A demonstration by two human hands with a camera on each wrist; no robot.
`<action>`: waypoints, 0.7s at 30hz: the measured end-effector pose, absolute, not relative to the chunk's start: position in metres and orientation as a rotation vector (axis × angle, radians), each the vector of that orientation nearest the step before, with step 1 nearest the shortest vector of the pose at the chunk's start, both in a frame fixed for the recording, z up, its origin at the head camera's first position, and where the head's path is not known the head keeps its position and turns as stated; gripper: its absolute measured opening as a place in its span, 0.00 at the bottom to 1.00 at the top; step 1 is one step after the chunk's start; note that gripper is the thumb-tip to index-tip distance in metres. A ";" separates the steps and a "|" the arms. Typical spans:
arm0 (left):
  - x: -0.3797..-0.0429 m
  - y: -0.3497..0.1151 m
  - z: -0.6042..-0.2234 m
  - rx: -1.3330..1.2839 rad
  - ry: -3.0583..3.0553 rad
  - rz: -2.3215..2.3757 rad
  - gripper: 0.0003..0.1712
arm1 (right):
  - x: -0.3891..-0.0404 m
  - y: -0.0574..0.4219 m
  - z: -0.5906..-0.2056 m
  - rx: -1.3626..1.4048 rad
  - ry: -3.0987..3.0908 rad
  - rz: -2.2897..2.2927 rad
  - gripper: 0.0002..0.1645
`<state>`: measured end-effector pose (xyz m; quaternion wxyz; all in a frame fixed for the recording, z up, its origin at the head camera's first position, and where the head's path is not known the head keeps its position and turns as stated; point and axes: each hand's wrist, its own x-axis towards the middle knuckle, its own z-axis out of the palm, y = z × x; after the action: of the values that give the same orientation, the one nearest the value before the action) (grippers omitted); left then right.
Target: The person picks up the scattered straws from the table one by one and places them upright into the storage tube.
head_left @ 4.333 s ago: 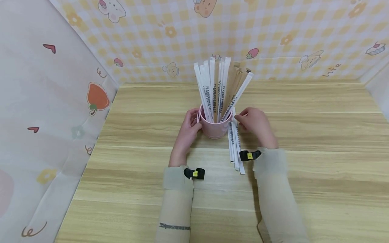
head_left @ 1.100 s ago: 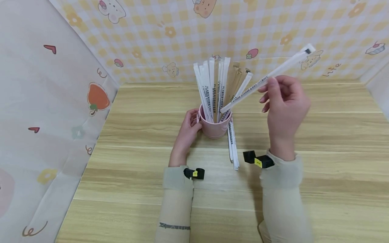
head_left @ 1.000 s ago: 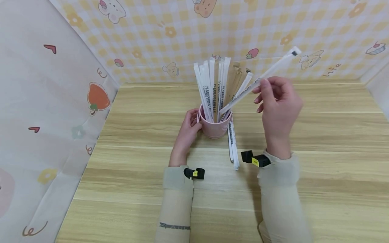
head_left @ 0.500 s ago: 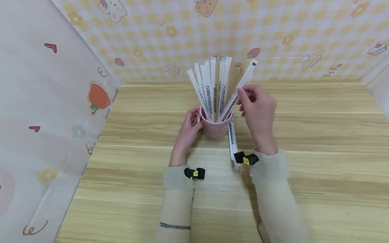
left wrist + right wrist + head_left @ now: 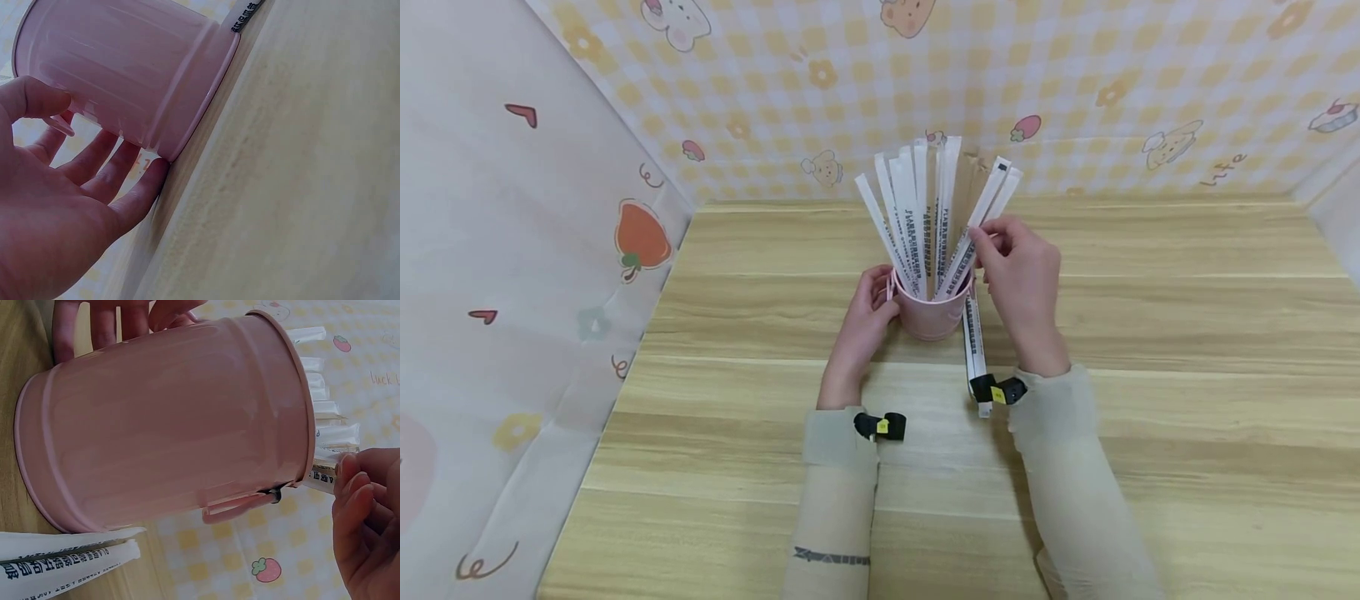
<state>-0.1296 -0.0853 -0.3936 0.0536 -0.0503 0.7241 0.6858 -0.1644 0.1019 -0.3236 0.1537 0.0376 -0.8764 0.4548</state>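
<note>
A small pink bucket [image 5: 929,321] stands upright on the table, holding several paper-wrapped straws [image 5: 910,208], white and brown. My left hand [image 5: 859,327] grips its left side; in the left wrist view the thumb lies against the wall by the handle lug, and the fingers of that hand [image 5: 69,194] reach round behind. My right hand [image 5: 1024,279] pinches a white wrapped straw [image 5: 992,193] between thumb and fingers. That straw slants with its lower end inside the bucket, at the right of the bunch. In the right wrist view, the pinching fingertips [image 5: 347,465] are just beyond the rim.
Loose white wrapped straws [image 5: 973,337] lie on the wooden table [image 5: 737,467] against the bucket's right side, partly under my right wrist camera [image 5: 996,389]. A yellow checked backdrop [image 5: 760,125] rises behind, and a white printed panel [image 5: 512,250] borders the left.
My right hand has lifted a wrapped straw from the loose ones, swung it up at the right, and lowered it leftward into the bucket. The bunch has fanned left. My left hand stays on the bucket.
</note>
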 end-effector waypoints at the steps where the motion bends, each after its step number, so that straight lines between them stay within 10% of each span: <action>1: -0.130 -0.085 -0.394 -0.152 2.199 2.084 0.29 | -0.165 0.102 -0.324 0.106 -2.516 1.302 0.17; 21: -0.129 -0.084 -0.388 -0.181 2.189 2.070 0.28 | -0.172 0.128 -0.331 -0.084 -2.529 1.414 0.19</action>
<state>-0.1286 -0.0843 -0.3877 0.0615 -0.0597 0.7239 0.6846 -0.1723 0.1282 -0.3309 0.1210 -0.0288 -0.8661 0.4842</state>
